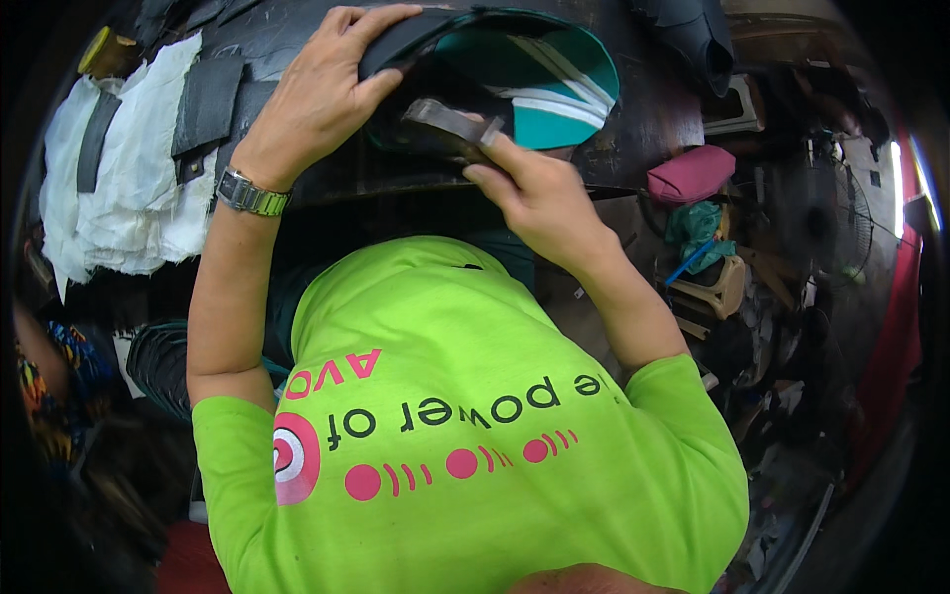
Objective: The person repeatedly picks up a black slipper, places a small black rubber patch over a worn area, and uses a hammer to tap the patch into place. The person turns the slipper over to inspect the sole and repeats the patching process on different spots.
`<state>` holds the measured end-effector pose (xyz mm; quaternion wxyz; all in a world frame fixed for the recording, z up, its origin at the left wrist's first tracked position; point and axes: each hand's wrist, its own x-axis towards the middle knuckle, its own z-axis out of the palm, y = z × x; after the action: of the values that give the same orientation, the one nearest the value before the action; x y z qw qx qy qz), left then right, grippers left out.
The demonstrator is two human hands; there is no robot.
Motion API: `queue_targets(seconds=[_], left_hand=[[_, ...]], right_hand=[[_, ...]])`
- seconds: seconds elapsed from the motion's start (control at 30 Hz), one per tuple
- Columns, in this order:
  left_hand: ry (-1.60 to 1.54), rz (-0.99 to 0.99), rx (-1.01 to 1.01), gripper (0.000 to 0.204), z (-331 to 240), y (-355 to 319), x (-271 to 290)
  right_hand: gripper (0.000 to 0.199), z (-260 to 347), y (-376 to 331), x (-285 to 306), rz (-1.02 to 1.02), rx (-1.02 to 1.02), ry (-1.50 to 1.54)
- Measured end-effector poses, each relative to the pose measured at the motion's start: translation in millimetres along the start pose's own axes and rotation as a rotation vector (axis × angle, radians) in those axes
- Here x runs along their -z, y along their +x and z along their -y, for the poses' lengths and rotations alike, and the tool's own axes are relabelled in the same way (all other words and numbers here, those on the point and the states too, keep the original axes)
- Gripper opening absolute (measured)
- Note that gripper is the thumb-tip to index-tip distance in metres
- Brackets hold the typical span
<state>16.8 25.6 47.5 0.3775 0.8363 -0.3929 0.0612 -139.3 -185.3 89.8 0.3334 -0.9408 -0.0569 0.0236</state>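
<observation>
A: What do the hands hold?

B: The left hand (317, 94), a metal watch (251, 194) on its wrist, is clenched over the near-left edge of a dark shoe upper (515, 69), thumb beneath and fingers curled on top. The right hand (539, 193) grips a flat grey tool (445, 121) between thumb and fingers.

A: Which way does the tool point?

B: Its long axis runs from the right hand up and to the left, and its far end lies against the upper's dark underside, just below the left thumb.

A: And the upper itself?

B: It is held above the bench (633, 119), raised at the left and opening toward the viewer, so the teal lining with pale stripes shows. Its long axis runs roughly left to right.

A: Count the things.

B: Two hands, one tool, one upper, one watch.

A: What lies around?

B: On the bench to the left, a heap of white cloth (129, 188) carrying two dark strips (203, 109), and a yellowish can (104, 49) at the far corner. Dark material (693, 35) hangs at the upper right. To the right, below the bench edge, are a pink pouch (691, 173), a green rag (698, 226) and a beige stool (722, 287).

A: Anything in the way?

B: The person's green shirt (465, 426) fills the lower middle and hides what lies below the bench.
</observation>
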Motion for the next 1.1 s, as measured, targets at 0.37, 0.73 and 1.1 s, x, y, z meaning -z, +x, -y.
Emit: queue_targets(seconds=[0.37, 0.73, 1.1], left_hand=[[0.067, 0.062, 0.153, 0.045, -1.0, 7.0, 2.2], [-0.176, -0.41, 0.115, 0.054, -16.3, 17.9, 22.8], [-0.105, -0.07, -0.551, 0.053, -99.1, -44.7, 13.4]], right_hand=[[0.036, -36.2, -17.5, 17.9, -0.261, -0.098, -0.095], [0.034, -101.4, -11.0, 51.0, -0.69, -0.169, -0.252], [0.032, -52.6, 32.2, 13.4, 0.025, -0.105, 2.04]])
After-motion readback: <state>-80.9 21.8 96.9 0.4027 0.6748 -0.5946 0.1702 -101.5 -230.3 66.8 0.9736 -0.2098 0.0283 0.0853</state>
